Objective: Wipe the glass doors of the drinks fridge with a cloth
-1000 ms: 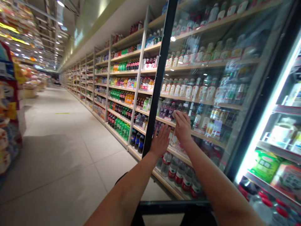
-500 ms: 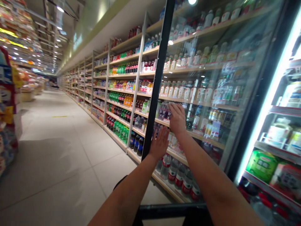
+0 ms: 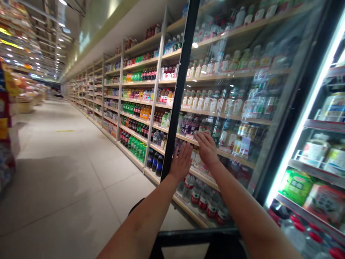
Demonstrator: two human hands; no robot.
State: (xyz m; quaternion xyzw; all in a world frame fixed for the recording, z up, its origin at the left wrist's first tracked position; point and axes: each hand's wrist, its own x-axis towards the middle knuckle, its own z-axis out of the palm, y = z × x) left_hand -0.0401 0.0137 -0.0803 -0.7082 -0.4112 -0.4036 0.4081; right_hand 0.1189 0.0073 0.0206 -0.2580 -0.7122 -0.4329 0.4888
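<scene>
A tall glass cooler door with a black frame stands swung out in front of me. My left hand lies flat on the glass near the door's free edge, fingers stretched upward. My right hand presses on the glass just to the right and a little higher, fingers spread. Neither hand holds anything. Through the glass I see shelves of bottled drinks.
The lit cooler interior with packaged goods and red-capped bottles is at the right. Long drink shelves run down the aisle beyond the door. A tiled floor stretches left, with display stands at the far left. A black bar crosses below my arms.
My right hand rose on the glass, then slid back down and slightly right. My left hand stayed flat near the door's edge. The view shifted a little.
</scene>
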